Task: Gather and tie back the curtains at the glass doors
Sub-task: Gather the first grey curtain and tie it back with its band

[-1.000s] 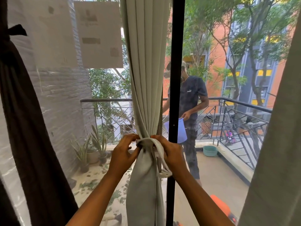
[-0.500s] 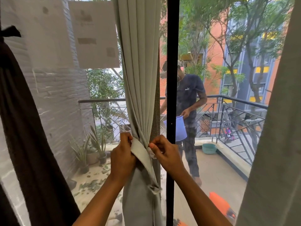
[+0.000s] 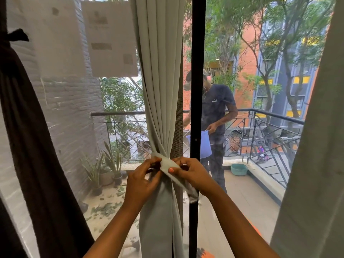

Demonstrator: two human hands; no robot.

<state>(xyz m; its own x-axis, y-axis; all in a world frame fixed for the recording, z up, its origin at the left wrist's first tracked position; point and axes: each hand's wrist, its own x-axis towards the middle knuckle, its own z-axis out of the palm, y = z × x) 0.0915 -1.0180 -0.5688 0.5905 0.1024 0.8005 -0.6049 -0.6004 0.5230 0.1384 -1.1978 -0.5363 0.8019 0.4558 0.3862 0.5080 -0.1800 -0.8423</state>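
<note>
Balcony (image 3: pixel 242 198): beyond the glass; a person (image 3: pixel 217 112) at 1 o'clock holds a blue bucket (image 3: pixel 205 146).
Pale curtain (image 3: pixel 160 71): centre, gathered and cinched by a tie band (image 3: pixel 166 162).
Door frame (image 3: pixel 198 71): black upright just right of it, crossing the person outside.
Left hand (image 3: pixel 143 180): fingers curled, pinching the tie band's left side.
Right hand (image 3: pixel 193 175): thumb and fingers pinch its loose end.
Dark curtain (image 3: pixel 28 146): 9 o'clock, well apart.
</note>
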